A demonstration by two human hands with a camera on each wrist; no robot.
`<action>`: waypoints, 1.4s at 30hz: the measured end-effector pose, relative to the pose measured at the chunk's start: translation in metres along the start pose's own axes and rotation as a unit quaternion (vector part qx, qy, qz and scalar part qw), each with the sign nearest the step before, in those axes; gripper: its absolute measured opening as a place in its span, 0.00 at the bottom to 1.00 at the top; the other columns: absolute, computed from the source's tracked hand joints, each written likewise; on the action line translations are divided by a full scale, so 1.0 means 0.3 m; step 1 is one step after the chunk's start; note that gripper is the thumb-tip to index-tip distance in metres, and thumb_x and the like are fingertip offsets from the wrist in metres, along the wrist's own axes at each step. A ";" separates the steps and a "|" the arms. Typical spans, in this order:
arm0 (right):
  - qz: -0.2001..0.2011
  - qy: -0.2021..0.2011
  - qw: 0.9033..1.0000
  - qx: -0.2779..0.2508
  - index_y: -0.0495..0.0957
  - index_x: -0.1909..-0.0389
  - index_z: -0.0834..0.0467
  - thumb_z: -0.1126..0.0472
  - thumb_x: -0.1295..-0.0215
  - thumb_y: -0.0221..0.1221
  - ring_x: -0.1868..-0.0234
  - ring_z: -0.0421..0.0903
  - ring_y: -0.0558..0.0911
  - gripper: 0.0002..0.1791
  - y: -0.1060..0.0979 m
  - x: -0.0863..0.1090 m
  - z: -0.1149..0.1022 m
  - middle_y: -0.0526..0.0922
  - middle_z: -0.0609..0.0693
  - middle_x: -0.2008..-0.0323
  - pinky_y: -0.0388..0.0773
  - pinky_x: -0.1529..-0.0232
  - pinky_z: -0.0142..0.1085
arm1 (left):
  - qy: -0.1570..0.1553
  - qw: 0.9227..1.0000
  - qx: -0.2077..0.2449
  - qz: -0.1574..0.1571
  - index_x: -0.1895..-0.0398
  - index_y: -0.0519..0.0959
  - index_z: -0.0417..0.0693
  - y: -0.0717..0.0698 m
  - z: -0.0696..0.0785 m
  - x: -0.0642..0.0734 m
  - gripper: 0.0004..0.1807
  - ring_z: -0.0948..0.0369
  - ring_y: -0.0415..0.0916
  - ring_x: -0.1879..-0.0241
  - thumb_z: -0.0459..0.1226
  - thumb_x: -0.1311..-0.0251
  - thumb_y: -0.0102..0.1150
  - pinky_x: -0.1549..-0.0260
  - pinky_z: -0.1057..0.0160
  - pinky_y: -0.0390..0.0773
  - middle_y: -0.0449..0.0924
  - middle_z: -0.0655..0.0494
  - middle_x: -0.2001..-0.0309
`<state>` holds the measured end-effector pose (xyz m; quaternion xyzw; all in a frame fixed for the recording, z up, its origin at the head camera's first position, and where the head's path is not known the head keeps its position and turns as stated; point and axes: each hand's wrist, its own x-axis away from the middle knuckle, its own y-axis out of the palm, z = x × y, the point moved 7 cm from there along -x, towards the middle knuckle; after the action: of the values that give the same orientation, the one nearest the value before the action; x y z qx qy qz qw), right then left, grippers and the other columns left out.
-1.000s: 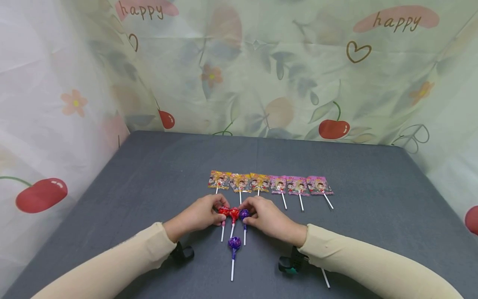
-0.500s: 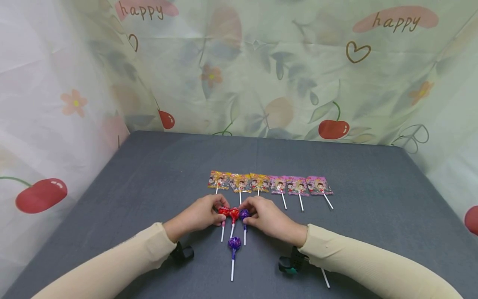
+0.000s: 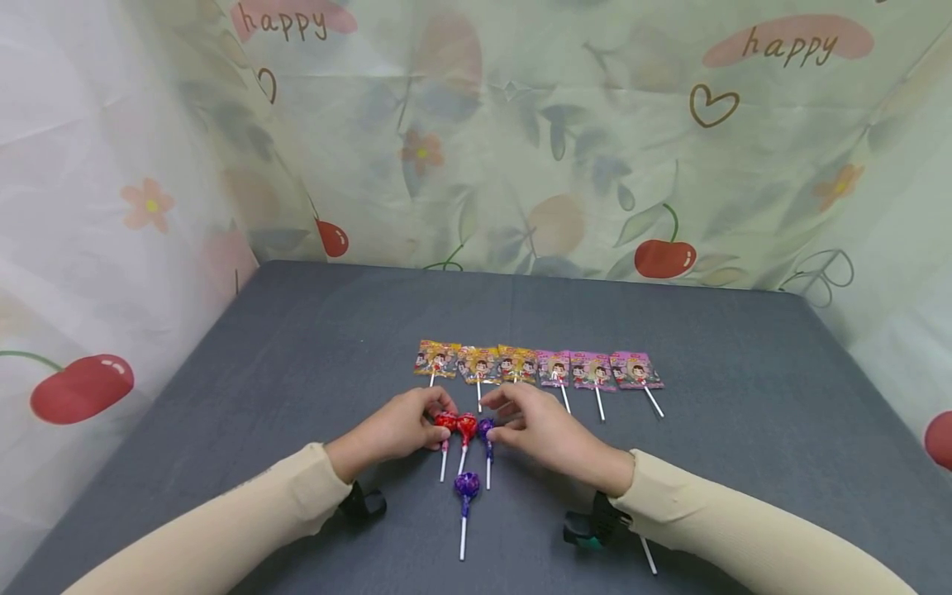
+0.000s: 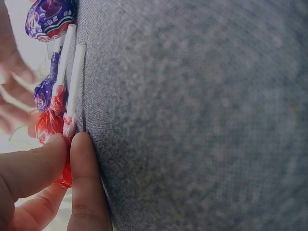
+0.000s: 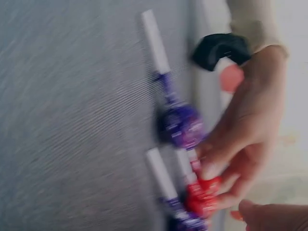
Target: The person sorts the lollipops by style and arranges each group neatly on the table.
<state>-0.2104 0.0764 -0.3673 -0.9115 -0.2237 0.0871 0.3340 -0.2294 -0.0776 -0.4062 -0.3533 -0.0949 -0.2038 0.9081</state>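
Note:
Between its thumb and fingers, my left hand [image 3: 397, 423] pinches the left red lollipop [image 3: 445, 421]. Beside that one lies a second red lollipop [image 3: 466, 426], followed on the right by a purple lollipop [image 3: 486, 428], all with white sticks toward me. My right hand [image 3: 546, 431] is at the right of this purple lollipop, its fingers parted and loosely bent; in the right wrist view its fingertip [image 5: 248, 211] appears apart from the candy. Closer to me lies another purple lollipop [image 3: 467, 485], its stick also toward me.
Behind the hands runs a row of flat-wrapped lollipops, several in all: yellow packets [image 3: 479, 364] on the left, pink packets [image 3: 592, 371] on the right. A white stick [image 3: 649, 555] shows from under the right forearm. A patterned curtain [image 3: 513, 165] surrounds the dark table [image 3: 335, 330].
My right hand has loosened from the purple lollipop and shifted slightly right, with its fingers farther apart. My left hand and the lollipops have stayed in place.

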 end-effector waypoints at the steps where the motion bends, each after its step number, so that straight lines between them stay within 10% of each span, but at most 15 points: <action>1: -0.001 -0.005 1.000 -0.012 0.77 0.49 0.60 0.66 0.41 0.65 0.50 0.53 0.81 0.18 -0.004 0.004 -0.010 0.80 0.56 0.49 0.78 0.50 0.42 | 0.000 1.000 0.001 0.000 0.60 0.77 0.47 -0.001 0.000 0.000 0.09 0.63 0.78 0.73 0.29 0.42 0.64 0.73 0.65 0.79 0.78 0.53 0.64; 11: -0.058 -0.099 0.993 -0.042 0.78 0.51 0.63 0.65 0.41 0.66 0.51 0.53 0.81 0.17 0.055 0.061 -0.088 0.80 0.57 0.52 0.78 0.48 0.40 | 0.008 1.000 -0.003 0.007 0.60 0.77 0.47 -0.005 0.002 0.002 0.09 0.64 0.78 0.74 0.29 0.42 0.64 0.73 0.65 0.79 0.78 0.53 0.66; 27: -0.093 -0.110 0.988 0.056 0.82 0.59 0.57 0.68 0.44 0.67 0.61 0.36 0.79 0.11 0.172 0.086 -0.074 0.80 0.47 0.61 0.76 0.57 0.29 | 0.003 1.000 -0.009 0.002 0.60 0.77 0.48 -0.005 -0.002 0.003 0.09 0.64 0.77 0.74 0.30 0.41 0.63 0.73 0.65 0.78 0.77 0.53 0.65; 42: -0.029 -0.101 0.994 0.016 0.83 0.59 0.59 0.71 0.43 0.65 0.58 0.42 0.83 0.11 0.033 0.058 -0.077 0.82 0.50 0.58 0.80 0.55 0.33 | 0.013 1.000 -0.005 0.009 0.61 0.77 0.47 -0.004 0.003 0.003 0.09 0.64 0.77 0.75 0.29 0.43 0.65 0.74 0.66 0.78 0.77 0.53 0.66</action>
<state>-0.1845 0.0646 -0.3562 -0.8858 -0.2810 0.1724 0.3265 -0.2292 -0.0780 -0.4044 -0.3556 -0.0786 -0.2003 0.9095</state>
